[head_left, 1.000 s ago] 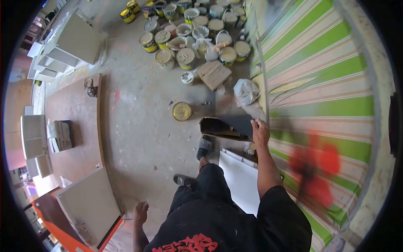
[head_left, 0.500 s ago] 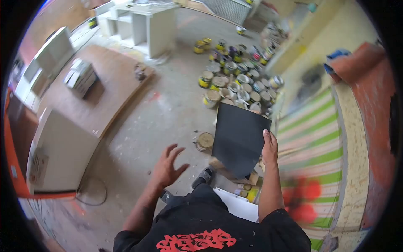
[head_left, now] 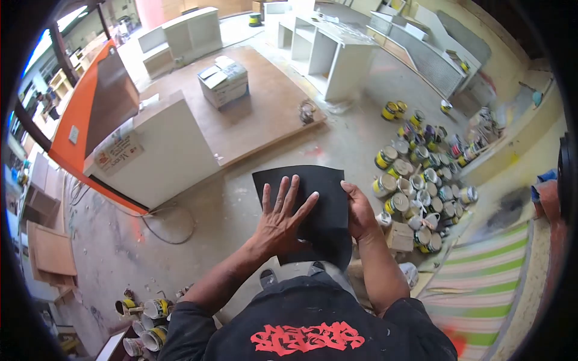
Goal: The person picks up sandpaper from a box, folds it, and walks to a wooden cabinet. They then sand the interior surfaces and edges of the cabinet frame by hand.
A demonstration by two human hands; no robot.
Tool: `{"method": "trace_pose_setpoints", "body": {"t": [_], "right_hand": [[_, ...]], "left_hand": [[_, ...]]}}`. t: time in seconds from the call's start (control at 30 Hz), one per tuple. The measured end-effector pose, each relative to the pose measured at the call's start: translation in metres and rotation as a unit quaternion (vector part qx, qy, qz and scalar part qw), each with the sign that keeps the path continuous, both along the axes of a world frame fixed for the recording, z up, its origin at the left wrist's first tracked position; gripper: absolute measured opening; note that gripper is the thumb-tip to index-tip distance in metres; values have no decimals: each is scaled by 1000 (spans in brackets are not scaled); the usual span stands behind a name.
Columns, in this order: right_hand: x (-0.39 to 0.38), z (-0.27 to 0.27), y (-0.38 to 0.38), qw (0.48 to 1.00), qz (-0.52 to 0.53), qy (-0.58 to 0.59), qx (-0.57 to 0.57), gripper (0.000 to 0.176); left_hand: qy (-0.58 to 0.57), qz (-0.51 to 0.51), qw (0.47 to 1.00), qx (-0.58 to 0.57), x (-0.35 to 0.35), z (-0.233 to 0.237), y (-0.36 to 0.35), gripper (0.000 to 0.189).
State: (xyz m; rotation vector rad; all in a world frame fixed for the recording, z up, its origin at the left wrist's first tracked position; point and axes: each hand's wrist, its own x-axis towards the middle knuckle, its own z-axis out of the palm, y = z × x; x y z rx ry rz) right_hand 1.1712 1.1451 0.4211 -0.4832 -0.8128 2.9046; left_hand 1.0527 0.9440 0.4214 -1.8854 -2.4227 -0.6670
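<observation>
A matte black sheet (head_left: pixel 328 210) that looks like sandpaper is held up in front of my body. My right hand (head_left: pixel 361 213) grips its right edge, thumb over the front face near the upper corner. My left hand (head_left: pixel 280 216) lies over the left part of the sheet with its fingers spread, covering some of its surface. The sheet's lower edge hangs just above my feet, where the toes of my sandals (head_left: pixel 268 277) show.
Many used paint cans (head_left: pixel 421 192) crowd the floor to the right, and more cans (head_left: pixel 156 308) stand at lower left. A brown board (head_left: pixel 265 126) carries a cardboard box (head_left: pixel 224 87). White cabinets (head_left: pixel 331 60) stand beyond, an orange-edged panel (head_left: pixel 78 126) at left. A hose or cable (head_left: pixel 180 240) lies on the floor.
My view has turned left. My left hand has come from beside the sheet to over its face. The sheet is now more central, still in my right hand.
</observation>
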Motion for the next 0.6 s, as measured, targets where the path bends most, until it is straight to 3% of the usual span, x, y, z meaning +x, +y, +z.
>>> {"method": "trace_pose_setpoints", "body": {"t": [0.07,0.1,0.17,0.2,0.27,0.3,0.33,0.37,0.4,0.5,0.6], "right_hand": [[-11,15,-12,997,-7,-13,72,64],[-14,8,-5,991,107,73,-24,70],[-12,29,-9,983,126,136,1,67],[-11,37,-11,977,135,167,13,66],[-4,34,-4,960,112,157,205,75],[1,39,-2,930,105,159,316,78],[5,40,2,888,96,158,422,81],[11,40,6,902,142,125,388,94],[15,39,4,891,137,113,417,97],[25,24,-11,863,104,56,492,111],[31,-5,-32,893,67,-11,445,115]], "left_hand": [[-21,31,999,18,-1,3,-4,128],[-46,47,997,40,-2,6,-4,125],[-97,75,989,84,-6,5,-8,120],[-185,81,974,105,-11,-4,-10,114],[-359,91,918,145,-19,-24,-12,103],[-407,99,895,155,-17,-20,-13,85],[-474,88,854,197,-18,-27,-9,81],[-539,77,805,236,-16,-36,-5,77],[-601,66,749,271,-14,-43,-2,74],[-611,108,715,322,-8,-48,8,59],[-623,162,663,383,-9,-48,19,58]]}}
